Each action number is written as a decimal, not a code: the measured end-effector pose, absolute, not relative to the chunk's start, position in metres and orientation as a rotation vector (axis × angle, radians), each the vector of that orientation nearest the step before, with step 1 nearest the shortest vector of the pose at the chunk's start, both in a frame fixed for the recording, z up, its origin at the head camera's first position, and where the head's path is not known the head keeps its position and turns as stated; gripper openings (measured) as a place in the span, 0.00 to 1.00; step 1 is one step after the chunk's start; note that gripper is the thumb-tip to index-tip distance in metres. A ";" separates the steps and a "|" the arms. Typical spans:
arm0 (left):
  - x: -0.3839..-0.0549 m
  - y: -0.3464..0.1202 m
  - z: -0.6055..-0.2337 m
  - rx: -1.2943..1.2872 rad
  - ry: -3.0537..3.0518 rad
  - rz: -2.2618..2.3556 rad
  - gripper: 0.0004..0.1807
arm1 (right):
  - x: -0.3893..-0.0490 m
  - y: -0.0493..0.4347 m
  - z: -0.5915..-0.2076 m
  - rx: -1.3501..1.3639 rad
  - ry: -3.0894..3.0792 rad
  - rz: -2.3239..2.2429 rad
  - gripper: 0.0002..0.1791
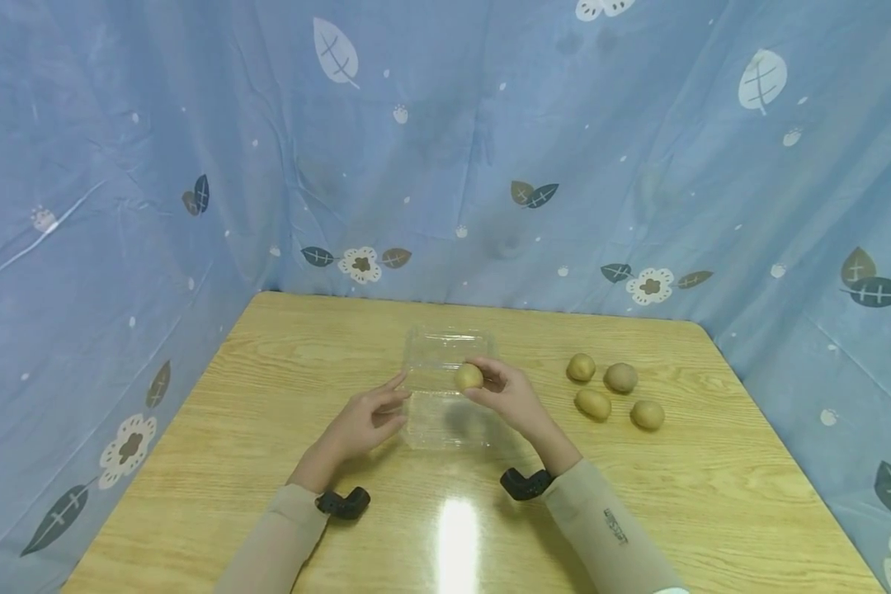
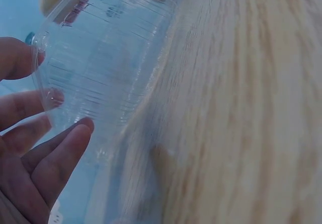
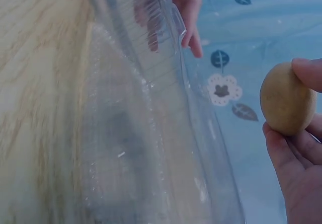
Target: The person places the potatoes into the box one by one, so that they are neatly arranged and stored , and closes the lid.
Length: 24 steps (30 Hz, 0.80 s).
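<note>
A clear plastic clamshell box (image 1: 445, 421) lies with its lid (image 1: 449, 340) raised at the back, in the middle of the table. Over it, my right hand (image 1: 506, 396) pinches a small potato (image 1: 469, 377) between thumb and fingers; in the right wrist view the potato (image 3: 287, 99) is held above the box's rim (image 3: 188, 103). At the box's left side is my left hand (image 1: 367, 422), its fingers extended and fingertips touching the rim. The left wrist view shows those fingers (image 2: 60, 161) against the transparent wall (image 2: 95, 78).
Several loose potatoes (image 1: 621, 378) lie in a group on the wooden table (image 1: 267, 412), to the right of the box. A blue curtain (image 1: 445, 165) with leaf and flower prints hangs behind the table and along both sides.
</note>
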State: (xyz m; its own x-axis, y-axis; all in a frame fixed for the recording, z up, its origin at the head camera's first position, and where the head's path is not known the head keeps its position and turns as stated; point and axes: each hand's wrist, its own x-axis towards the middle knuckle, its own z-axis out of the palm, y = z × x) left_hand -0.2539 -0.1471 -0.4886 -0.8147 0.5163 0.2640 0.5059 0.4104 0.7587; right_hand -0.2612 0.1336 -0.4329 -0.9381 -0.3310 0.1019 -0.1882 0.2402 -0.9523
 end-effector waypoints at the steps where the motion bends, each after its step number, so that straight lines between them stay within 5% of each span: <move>1: -0.254 -0.147 -0.489 0.952 2.635 1.401 0.25 | -0.262 0.132 -0.432 -0.503 2.374 -1.787 0.31; 24: -0.256 -0.147 -0.490 0.967 2.648 1.399 0.23 | -0.308 0.104 -0.403 -0.760 2.372 -1.414 0.28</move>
